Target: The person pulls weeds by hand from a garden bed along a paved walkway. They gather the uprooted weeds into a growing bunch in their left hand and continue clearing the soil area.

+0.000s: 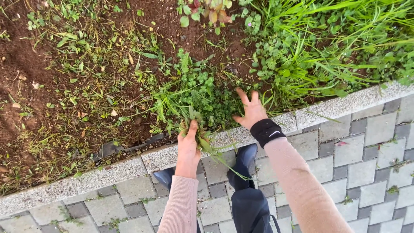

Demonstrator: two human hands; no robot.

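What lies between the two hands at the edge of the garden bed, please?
In the head view, a low clump of green weeds rooted by the stone curb fills the gap between the left hand and the right hand.

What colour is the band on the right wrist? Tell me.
Black wristband, with a small pale mark; head view.

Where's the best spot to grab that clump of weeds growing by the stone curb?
Probably low at the base of the weed clump, where the stems gather near the soil, coming from the curb side. The left hand already holds pulled stems there; the right hand spreads open beside it.
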